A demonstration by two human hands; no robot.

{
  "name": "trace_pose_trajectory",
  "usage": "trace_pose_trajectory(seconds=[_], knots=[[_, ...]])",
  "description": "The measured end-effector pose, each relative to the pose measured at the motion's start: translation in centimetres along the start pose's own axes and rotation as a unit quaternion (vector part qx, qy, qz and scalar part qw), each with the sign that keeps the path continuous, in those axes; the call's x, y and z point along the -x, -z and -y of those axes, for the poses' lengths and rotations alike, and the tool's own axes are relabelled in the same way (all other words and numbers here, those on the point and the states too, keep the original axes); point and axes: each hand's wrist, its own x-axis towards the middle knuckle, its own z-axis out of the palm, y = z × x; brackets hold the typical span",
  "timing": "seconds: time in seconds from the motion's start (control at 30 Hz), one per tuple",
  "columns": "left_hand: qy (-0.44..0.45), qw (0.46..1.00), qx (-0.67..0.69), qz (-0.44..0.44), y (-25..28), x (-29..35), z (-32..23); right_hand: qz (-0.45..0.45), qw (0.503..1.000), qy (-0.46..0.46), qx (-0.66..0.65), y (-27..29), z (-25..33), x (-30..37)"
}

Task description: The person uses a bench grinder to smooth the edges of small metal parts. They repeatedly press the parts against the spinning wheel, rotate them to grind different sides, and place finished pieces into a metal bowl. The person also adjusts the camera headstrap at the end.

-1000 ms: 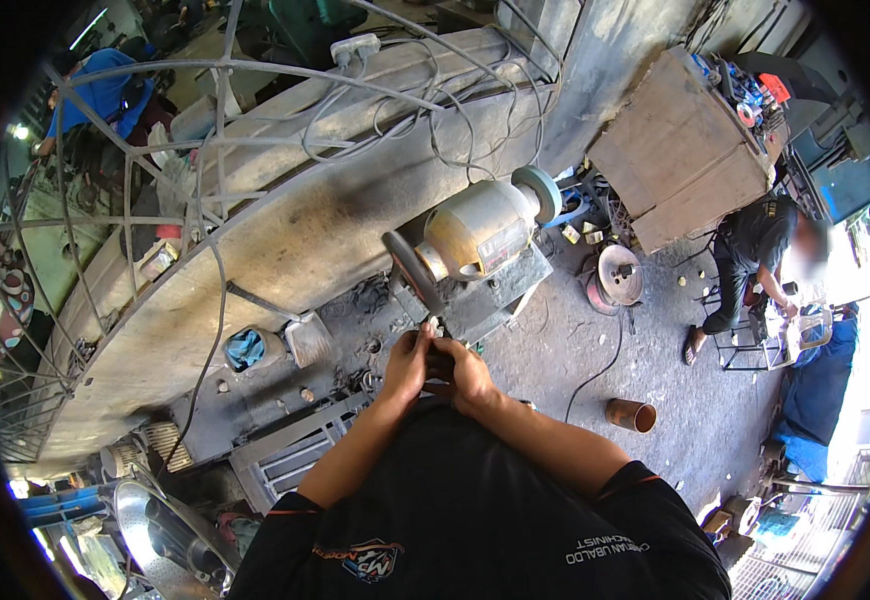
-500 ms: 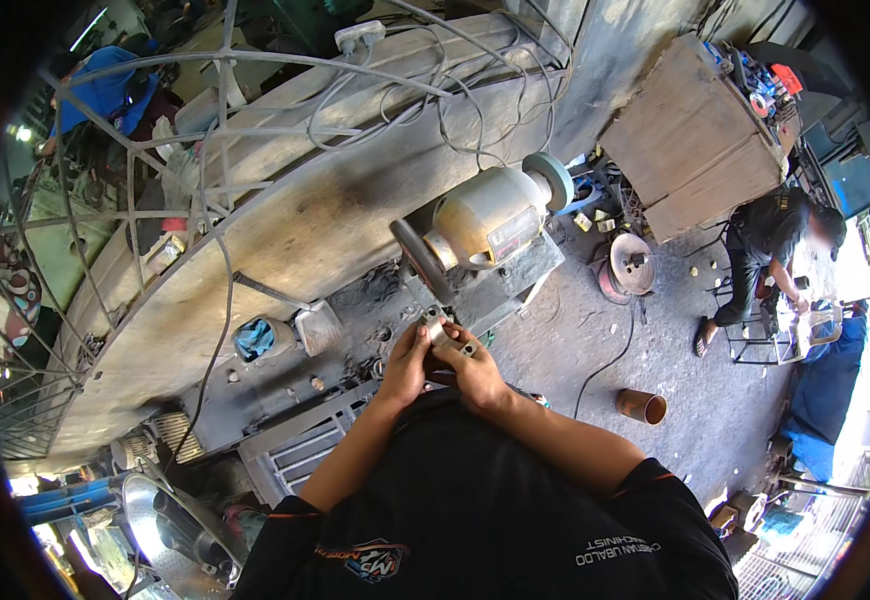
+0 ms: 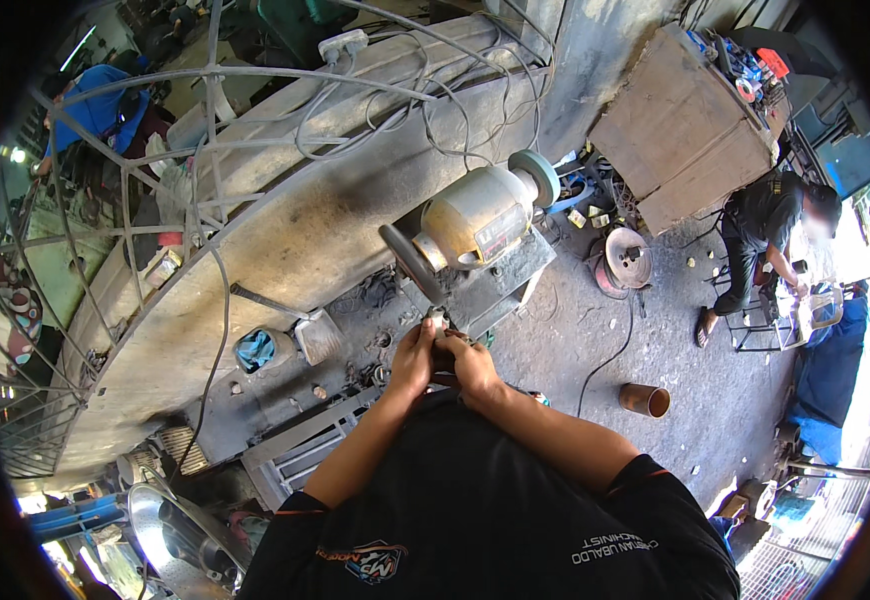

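Between my two hands is a small grey metal block (image 3: 439, 321), its far end showing above my fingertips and the remainder covered by them. My left hand (image 3: 413, 364) is closed on its left side. My right hand (image 3: 473, 370) grips it from the right, thumb and fingers bent inward. Just beyond the block stands a bench grinder (image 3: 480, 220) with a grey and yellowish housing. Its dark wheel (image 3: 410, 262) is the one nearest my hands; whether the block touches it I cannot tell. A pale green wheel (image 3: 535, 178) sits at the grinder's far end.
The grinder rests on a metal stand (image 3: 510, 285) beside a low wall (image 3: 295, 210) with cables. A dustpan (image 3: 318, 338) lies left. At right are a cable reel (image 3: 627, 260), a rusty pipe piece (image 3: 645, 400), a wooden cabinet (image 3: 685, 120) and a seated person (image 3: 770, 240).
The metal block has turned in my hands, so its right end no longer shows beside my right fingers. My hands stay closed on it. The whole view has shifted slightly.
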Motion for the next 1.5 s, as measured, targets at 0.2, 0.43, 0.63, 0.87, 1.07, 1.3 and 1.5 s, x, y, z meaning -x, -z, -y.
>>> trace_pose_trajectory(seconds=[0.2,0.43,0.63,0.87,1.07,1.3,1.5], knots=[[0.014,0.999,-0.030,0.003,-0.3,-0.1,-0.5,-0.009,0.999,0.027,0.027,0.2,-0.8,-0.7],[0.046,0.999,-0.008,-0.003,-1.0,0.2,-0.5,-0.029,0.997,0.042,0.052,0.6,-0.8,-0.8],[0.088,0.996,0.027,-0.021,-1.3,-0.3,-0.5,-0.035,0.991,0.064,0.109,0.4,-0.5,-0.5],[0.117,0.993,0.030,-0.019,-1.9,-0.1,-0.8,-0.068,0.974,0.092,0.197,0.8,-0.8,-1.0],[0.091,0.986,0.137,-0.012,-2.1,-0.5,0.6,-0.093,0.946,0.119,0.287,0.9,-0.5,-0.9],[0.142,0.978,0.154,-0.008,-1.1,-0.4,0.0,-0.101,0.936,0.093,0.325,0.1,-0.2,-1.2],[0.137,0.976,0.170,-0.014,-0.4,-1.4,0.8,-0.047,0.950,0.074,0.300,0.3,-0.4,-2.4]])
